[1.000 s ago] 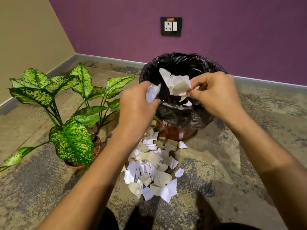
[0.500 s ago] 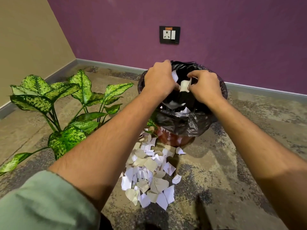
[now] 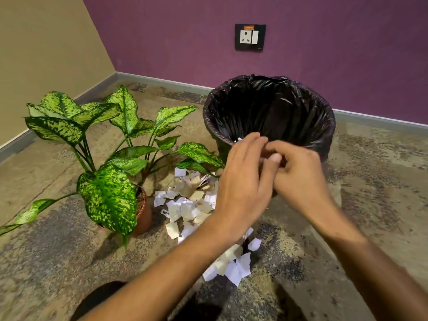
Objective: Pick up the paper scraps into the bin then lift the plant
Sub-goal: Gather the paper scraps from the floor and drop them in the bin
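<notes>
A pile of torn paper scraps (image 3: 192,205) lies on the mottled floor (image 3: 370,205), white and tan pieces with ragged edges, some folded or curled. The pile is long and narrow; its long axis runs from about 11 o'clock, near the foot of the bin, down to about 5 o'clock, toward the person. The two forearms cross over its middle and hide part of it.

The bin (image 3: 319,126) stands upright at about 1 o'clock from the pile, round, lined with a crinkled black bag whose edge folds over the rim. Its mouth faces up and inside it looks dark; a sliver of white paper shows at the near rim, just above the left fingertips.

The plant (image 3: 108,193) stands upright at 9 o'clock from the pile, just beside it, in a brown pot (image 3: 143,216). Its broad leaves are green speckled with pale yellow and fan out in all directions; one leaf reaches toward the bin.

Both hands meet in front of the near rim of the bin. The left hand (image 3: 243,181) has its fingers nearly straight, released, tips pointing at 12 o'clock. The right hand (image 3: 298,177) has its fingers curled inward against the left fingers; I cannot tell whether it holds a scrap.

A socket plate (image 3: 250,37) sits on the purple wall (image 3: 347,54) behind the bin.
</notes>
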